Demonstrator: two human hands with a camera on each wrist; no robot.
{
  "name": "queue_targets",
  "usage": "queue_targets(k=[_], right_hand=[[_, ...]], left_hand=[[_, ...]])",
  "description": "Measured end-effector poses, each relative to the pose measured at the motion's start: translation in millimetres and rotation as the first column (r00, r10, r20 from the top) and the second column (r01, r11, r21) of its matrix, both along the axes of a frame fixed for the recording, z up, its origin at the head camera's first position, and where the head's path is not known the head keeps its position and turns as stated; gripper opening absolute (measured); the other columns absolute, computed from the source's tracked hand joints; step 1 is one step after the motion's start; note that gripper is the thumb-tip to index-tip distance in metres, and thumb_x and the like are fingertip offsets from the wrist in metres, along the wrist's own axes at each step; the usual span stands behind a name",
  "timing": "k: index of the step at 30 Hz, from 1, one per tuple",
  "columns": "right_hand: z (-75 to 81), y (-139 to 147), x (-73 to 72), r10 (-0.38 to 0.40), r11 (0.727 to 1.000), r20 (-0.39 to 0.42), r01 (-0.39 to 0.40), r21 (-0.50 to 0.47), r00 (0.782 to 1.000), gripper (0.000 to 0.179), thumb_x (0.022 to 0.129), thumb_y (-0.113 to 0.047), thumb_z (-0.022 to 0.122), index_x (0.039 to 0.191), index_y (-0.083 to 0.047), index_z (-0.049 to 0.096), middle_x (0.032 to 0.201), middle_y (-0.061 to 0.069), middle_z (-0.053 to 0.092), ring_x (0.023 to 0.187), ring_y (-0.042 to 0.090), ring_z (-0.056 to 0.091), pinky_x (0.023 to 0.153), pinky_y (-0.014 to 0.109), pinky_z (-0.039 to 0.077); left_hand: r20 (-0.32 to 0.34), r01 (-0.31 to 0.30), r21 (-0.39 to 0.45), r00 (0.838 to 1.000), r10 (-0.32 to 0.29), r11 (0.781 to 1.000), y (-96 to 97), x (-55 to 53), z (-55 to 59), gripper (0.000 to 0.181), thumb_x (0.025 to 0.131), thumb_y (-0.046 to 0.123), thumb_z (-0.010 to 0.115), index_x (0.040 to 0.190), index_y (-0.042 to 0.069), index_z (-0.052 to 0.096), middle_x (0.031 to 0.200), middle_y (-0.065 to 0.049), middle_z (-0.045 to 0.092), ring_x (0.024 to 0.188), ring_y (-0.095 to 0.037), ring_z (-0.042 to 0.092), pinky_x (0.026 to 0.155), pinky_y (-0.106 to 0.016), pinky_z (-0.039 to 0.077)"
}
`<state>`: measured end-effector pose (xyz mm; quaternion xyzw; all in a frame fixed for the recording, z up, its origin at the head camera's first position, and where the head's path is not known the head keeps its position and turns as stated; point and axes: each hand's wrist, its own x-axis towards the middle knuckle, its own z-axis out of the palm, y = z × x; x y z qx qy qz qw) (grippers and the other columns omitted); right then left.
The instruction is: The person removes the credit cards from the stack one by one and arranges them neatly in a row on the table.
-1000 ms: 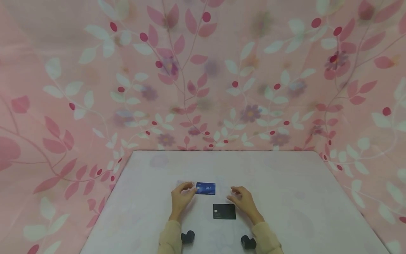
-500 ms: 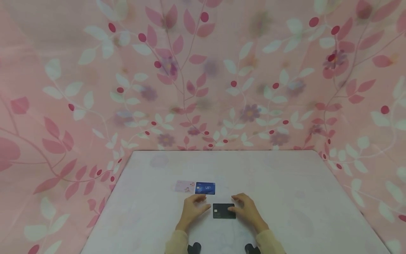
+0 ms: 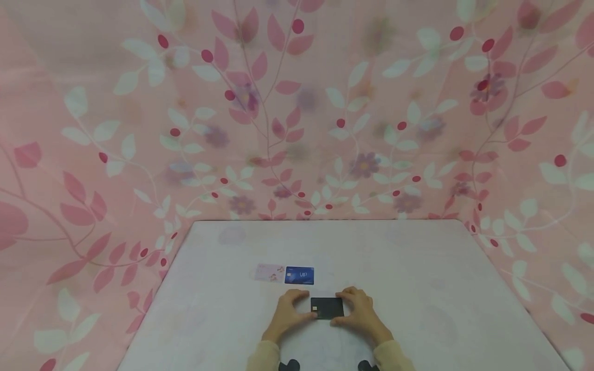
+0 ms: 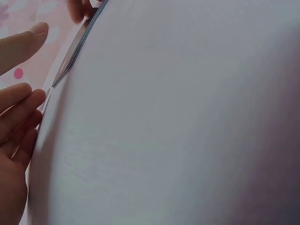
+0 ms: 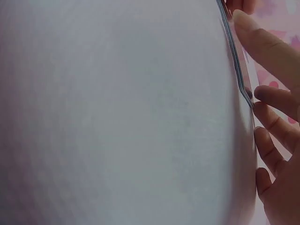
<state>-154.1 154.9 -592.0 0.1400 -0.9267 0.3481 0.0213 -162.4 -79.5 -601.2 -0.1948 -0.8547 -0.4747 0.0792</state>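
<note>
A black card (image 3: pixel 330 308) with a small chip lies on the white table between my two hands. Edge-on in the left wrist view, it shows as a thin layered stack (image 4: pixel 85 38). My left hand (image 3: pixel 289 315) is at its left end, the thumb (image 4: pixel 23 47) raised over the near left corner and the fingers resting low by the table. Around the right end curves my right hand (image 3: pixel 364 315), its thumb (image 5: pixel 262 40) by the near edge and its fingertips (image 5: pixel 265 93) right at the far corner.
Beyond the hands lies a blue VIP card (image 3: pixel 299 275), with a pale pink flowered card (image 3: pixel 269 272) directly to its left. A pink floral cloth (image 3: pixel 297 129) rises behind the white table (image 3: pixel 417 268) and along its sides.
Both hands have come nearer to me and closed in on the black card from either side. The left hand has left the pink card, uncovering it. The cards stay in place.
</note>
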Motion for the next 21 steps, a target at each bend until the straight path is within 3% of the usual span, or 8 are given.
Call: queue_targets(k=[13,21], right_hand=[[0.1,-0.2,1.3,0.006,1.000,-0.016,-0.006,0.012,1.000,0.058,0.057,-0.034,0.087,0.106,-0.009,0.068,0.106,0.001,0.054,0.099,0.023,0.047,0.082,0.050,0.031],[-2.6,0.3,0.9,0.008,1.000,-0.028,-0.008,-0.012,1.000,0.056,0.057,-0.032,0.087,0.105,-0.010,0.068,0.107,0.001,0.055,0.099,0.024,0.047,0.082,0.050,0.031]], left_hand=[[0.013,0.074,-0.119,0.997,-0.073,0.990,1.3,2.5,-2.4,0.066,0.051,0.031,0.090,0.107,0.001,0.068,0.112,-0.005,0.056,0.106,-0.023,0.048,0.098,-0.038,0.039],[-0.078,0.054,-0.202,0.994,-0.071,0.978,5.2,1.5,-8.9,0.064,0.059,0.032,0.086,0.112,0.001,0.066,0.111,-0.004,0.054,0.106,-0.022,0.045,0.096,-0.039,0.038]])
